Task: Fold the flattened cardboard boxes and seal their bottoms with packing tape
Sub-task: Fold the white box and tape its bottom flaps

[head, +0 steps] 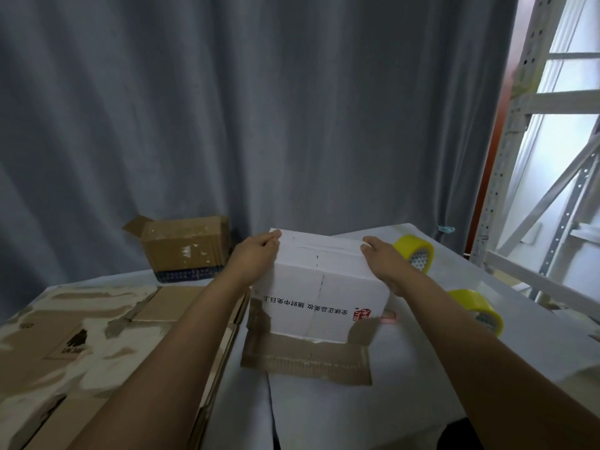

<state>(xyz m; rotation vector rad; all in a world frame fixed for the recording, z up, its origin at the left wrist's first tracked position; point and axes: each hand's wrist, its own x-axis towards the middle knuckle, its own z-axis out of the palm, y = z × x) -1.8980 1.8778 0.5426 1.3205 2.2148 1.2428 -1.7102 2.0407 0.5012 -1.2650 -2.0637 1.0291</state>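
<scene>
Box (319, 287) stands between our left hand (256, 254) and right hand (383, 258), both gripping its top corners; taping comes next, we judge.

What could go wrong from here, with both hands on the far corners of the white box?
1. The white box stands on splayed brown flaps; pressing at the far edge with the left hand and right hand could tip or slide it.
2. No tape is visible on the top seam, so the flaps may spring open once released.
3. Both yellow tape rolls lie to the right, so reaching for one means letting go.
</scene>
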